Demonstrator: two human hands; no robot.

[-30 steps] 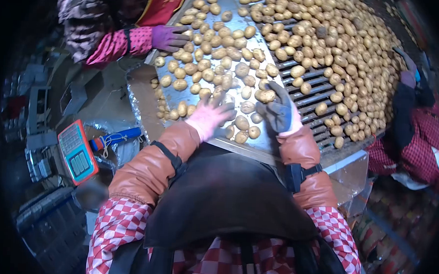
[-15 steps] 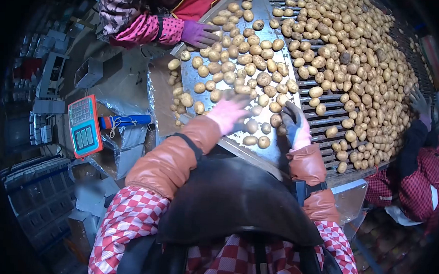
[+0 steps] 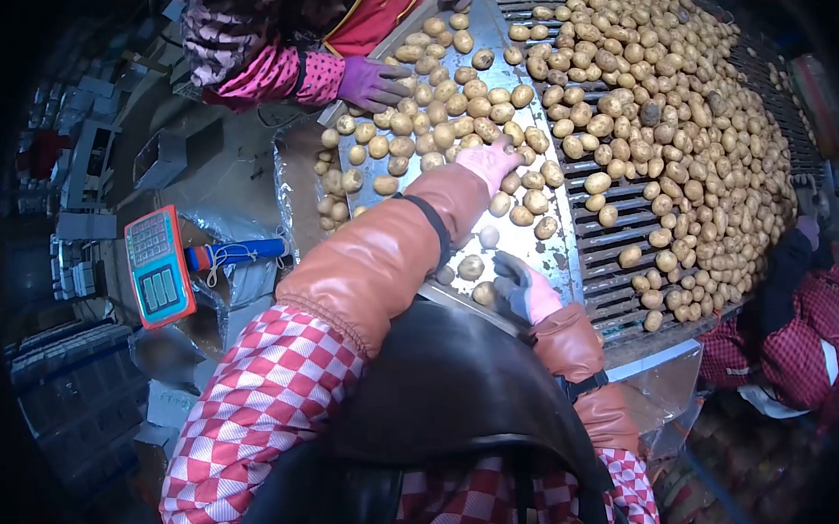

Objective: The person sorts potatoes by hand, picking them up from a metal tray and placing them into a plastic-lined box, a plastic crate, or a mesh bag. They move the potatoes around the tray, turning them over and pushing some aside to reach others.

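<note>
Potatoes (image 3: 444,135) lie spread over a metal sorting tray (image 3: 516,77) in front of me. My left hand (image 3: 491,162), in a pink glove with grey fingertips, reaches across the tray. Its fingers are apart over potatoes in the middle; whether one is gripped I cannot see. Close to the tray's near edge, my right hand (image 3: 531,291), in a pink and dark-grey glove, has its fingers stretched out to the left. Beside those fingertips sit a few potatoes (image 3: 471,268). No potato shows inside the right hand.
A large potato heap (image 3: 687,143) covers a slatted rack (image 3: 616,257) on the right. Opposite me, a co-worker's purple-gloved hand (image 3: 373,84) rests by the tray. Another person's checked sleeve (image 3: 810,312) is at far right. A red-framed scale display (image 3: 161,266) stands left.
My left hand has moved forward and right over the potatoes. My right hand has drawn back toward the near edge and left. Potatoes near the front of the tray have shifted.
</note>
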